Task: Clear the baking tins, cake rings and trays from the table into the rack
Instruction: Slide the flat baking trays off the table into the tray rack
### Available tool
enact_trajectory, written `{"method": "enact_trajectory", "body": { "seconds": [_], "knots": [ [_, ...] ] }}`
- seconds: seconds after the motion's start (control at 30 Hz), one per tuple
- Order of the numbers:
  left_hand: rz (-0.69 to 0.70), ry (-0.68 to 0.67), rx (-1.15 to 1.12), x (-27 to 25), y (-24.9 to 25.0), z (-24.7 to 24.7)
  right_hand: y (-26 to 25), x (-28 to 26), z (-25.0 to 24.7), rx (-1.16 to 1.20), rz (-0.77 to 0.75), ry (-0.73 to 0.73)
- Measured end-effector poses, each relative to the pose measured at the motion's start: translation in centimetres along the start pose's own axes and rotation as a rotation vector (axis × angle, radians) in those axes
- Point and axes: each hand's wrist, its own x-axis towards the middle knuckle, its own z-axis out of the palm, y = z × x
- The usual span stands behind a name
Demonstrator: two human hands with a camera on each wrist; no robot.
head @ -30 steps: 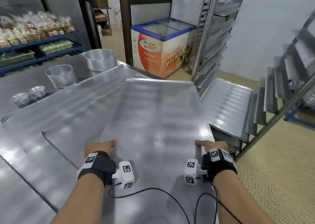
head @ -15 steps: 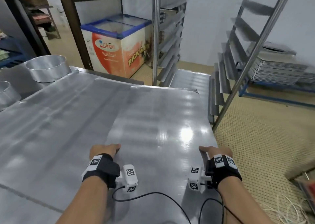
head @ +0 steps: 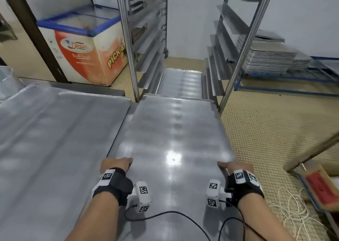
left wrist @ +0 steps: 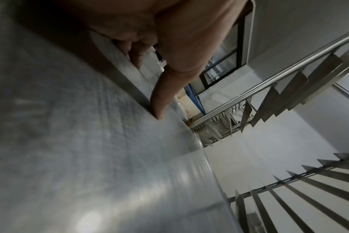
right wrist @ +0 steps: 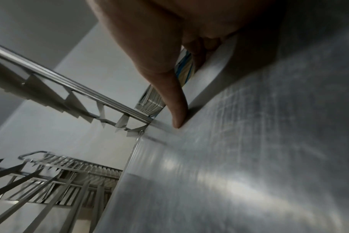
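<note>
A large flat metal baking tray (head: 170,134) is held level in front of me, its far edge at the mouth of the steel rack (head: 236,61). My left hand (head: 117,164) grips the tray's left rim, thumb on top (left wrist: 159,100), fingers curled underneath. My right hand (head: 233,166) grips the right rim the same way, thumb (right wrist: 175,110) along the edge. Another tray (head: 180,84) lies low inside the rack. More trays (head: 55,130) rest on the table at my left, with a round tin (head: 8,81) at the far left edge.
The rack's two front posts (head: 128,44) stand either side of the tray's far end, with angled runners (head: 220,46) up both sides. A chest freezer (head: 82,46) stands behind left. Stacked trays (head: 266,61) sit on a low blue shelf right. Loose cord (head: 293,213) lies on the floor.
I have turned right with the tray, lifting it off the table stack and lining it up with the rack opening. Both hands keep their grip on its rims.
</note>
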Motion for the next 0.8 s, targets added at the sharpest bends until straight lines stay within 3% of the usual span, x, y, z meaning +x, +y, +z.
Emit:
{"method": "enact_trajectory", "body": {
  "seconds": [0.33,0.53,0.8],
  "knots": [
    [-0.013,0.015,0.064,3.7,5.4,3.8,-4.7,5.2,1.3,0.065,0.084,-0.003],
    [0.058,-0.025,0.085,5.8,8.6,5.9,-7.5,9.8,2.0,-0.045,0.047,-0.074],
    [0.017,-0.024,0.077,8.5,10.7,10.2,-9.6,15.8,3.3,-0.170,0.018,-0.115]
  ]
}}
